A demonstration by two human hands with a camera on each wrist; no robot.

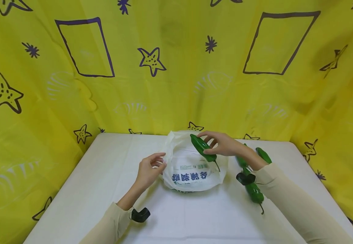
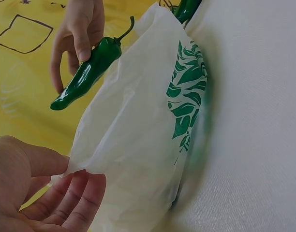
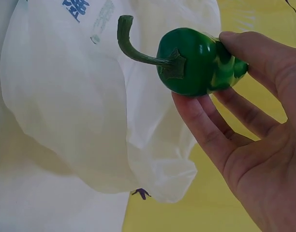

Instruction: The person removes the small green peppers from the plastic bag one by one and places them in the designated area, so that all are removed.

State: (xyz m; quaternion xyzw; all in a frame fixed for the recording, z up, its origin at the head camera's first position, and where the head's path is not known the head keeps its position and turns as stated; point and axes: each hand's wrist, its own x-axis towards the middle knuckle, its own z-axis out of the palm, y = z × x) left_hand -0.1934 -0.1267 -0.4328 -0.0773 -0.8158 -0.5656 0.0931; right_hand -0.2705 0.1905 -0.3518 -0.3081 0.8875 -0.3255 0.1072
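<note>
A white plastic bag (image 1: pixel 176 184) with blue and green print stands on the table, its mouth spread wide. My left hand (image 1: pixel 149 169) pinches the bag's left rim between thumb and fingers; the left wrist view shows this grip on the thin edge (image 2: pixel 97 140). Over the bag's mouth, my right hand (image 1: pixel 222 144) holds a green pepper (image 1: pixel 202 147) between thumb and fingertips. In the right wrist view the pepper (image 3: pixel 186 60) has its curved stem pointing away from the palm (image 3: pixel 269 169).
More green peppers lie on the table's right side under the right forearm, one pepper (image 1: pixel 254 193) nearer and another pepper (image 1: pixel 263 155) farther back. A white cloth covers the table (image 1: pixel 176 220). A yellow curtain (image 1: pixel 176 95) with drawn stars hangs behind and at both sides.
</note>
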